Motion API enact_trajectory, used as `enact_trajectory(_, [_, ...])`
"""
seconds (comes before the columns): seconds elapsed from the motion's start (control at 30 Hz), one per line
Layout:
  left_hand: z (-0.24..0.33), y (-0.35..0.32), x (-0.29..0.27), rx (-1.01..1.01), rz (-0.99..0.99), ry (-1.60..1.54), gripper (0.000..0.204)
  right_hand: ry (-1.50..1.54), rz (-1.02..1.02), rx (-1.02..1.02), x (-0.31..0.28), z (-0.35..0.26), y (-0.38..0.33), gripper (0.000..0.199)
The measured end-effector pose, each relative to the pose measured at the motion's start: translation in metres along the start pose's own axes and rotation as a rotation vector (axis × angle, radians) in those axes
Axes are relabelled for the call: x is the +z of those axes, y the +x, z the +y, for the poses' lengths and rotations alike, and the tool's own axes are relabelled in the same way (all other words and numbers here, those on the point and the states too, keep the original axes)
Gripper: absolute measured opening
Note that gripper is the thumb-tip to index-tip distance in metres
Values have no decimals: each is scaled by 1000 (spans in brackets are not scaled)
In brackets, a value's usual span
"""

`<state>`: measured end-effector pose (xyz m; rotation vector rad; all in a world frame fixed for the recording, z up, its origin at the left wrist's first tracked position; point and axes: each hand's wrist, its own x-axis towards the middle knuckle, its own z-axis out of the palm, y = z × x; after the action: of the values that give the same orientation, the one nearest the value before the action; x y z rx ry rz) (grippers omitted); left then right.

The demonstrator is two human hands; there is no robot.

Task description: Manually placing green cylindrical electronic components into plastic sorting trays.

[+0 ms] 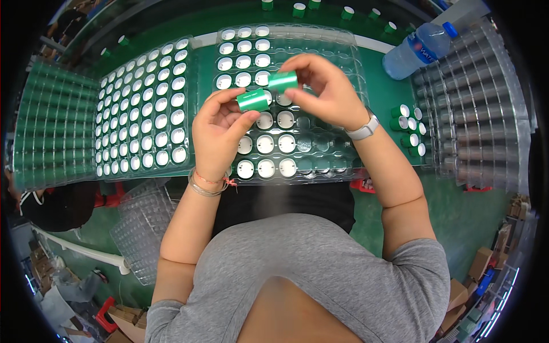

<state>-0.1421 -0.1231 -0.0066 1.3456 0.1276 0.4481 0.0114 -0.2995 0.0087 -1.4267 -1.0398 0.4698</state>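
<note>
My left hand [216, 134] is closed on a shiny green cylinder [253, 101], lying sideways between thumb and fingers. A second green cylinder [282, 81] is pinched in my right hand [330, 94], just above and to the right of the first. The two cylinders are close together; whether they touch I cannot tell. Both hands are over a clear plastic tray [329, 60] with round pockets. Its left columns hold several white-topped pieces [265, 143], while pockets on its right side show no white tops. My fingers hide part of the tray's middle.
At the left sits a full tray of white-topped cylinders [147, 125], beside a stack of trays [54, 126]. More trays [474, 108] stack at the right, near a water bottle [409, 57] and loose green cylinders [400, 123]. Several others stand on a far green strip [320, 20].
</note>
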Motion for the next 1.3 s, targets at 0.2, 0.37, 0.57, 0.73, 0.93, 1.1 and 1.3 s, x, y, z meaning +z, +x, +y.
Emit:
enact_trajectory(0.2, [0,1,3,21,6,26,39,-541,225,-53,-6,5,7,33])
enact_trajectory(0.37, [-1,2,4,6,-12,-6,39,-630,177,-141,-1,13,10,35])
enact_trajectory(0.57, [-2,1,4,34,-133,154,40,-601,274,-58,-2,11,19,37])
enact_trajectory(0.73, [1,1,5,19,-96,155,39,-687,201,-60,-7,13,33,36])
enact_trajectory(0.93, [0,3,4,20,-90,91,39,-768,108,-52,-9,24,49,34])
enact_trajectory(1.1, [1,2,3,-8,-63,41,39,-802,87,-69,-5,15,49,33])
enact_trajectory(1.3, [0,3,1,-10,-53,-18,39,-922,22,-27,-9,13,42,33])
